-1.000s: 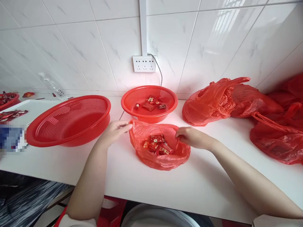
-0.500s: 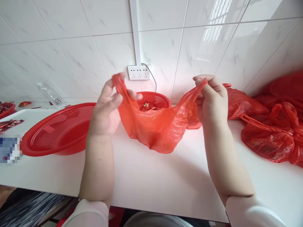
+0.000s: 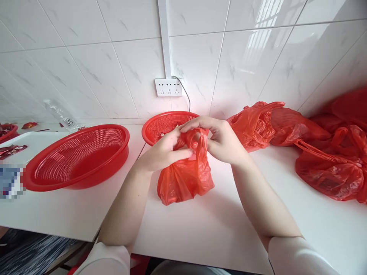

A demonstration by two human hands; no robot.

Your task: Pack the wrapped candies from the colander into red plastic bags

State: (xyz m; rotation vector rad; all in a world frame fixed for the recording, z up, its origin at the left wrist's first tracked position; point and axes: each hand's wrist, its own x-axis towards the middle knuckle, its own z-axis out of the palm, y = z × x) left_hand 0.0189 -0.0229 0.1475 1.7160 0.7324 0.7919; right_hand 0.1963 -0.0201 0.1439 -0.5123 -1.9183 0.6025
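A red plastic bag (image 3: 183, 181) hangs over the white table in front of me, its handles bunched together at the top. My left hand (image 3: 164, 151) is closed on the bag's top from the left, the thumb lying across the front. From the right, my right hand (image 3: 220, 139) grips the handles, with its fingers curled over them. Both hands nearly meet above the bag. Just behind them stands a round red basket (image 3: 151, 128) with a few small wrapped pieces in it, partly hidden by my hands. What the bag holds cannot be made out.
A larger red basket (image 3: 120, 156) sits at the left, beside a white tray (image 3: 43, 139) and a clear plastic bottle (image 3: 59, 112). More red bags (image 3: 329, 172) are heaped on the right. A power socket (image 3: 168, 88) is on the tiled wall. At lower left, part of another person shows.
My hands, wide apart before with the bag's handles stretched between them, have come together. The bag's top is now gathered, and the bag hangs narrower and slightly lower.
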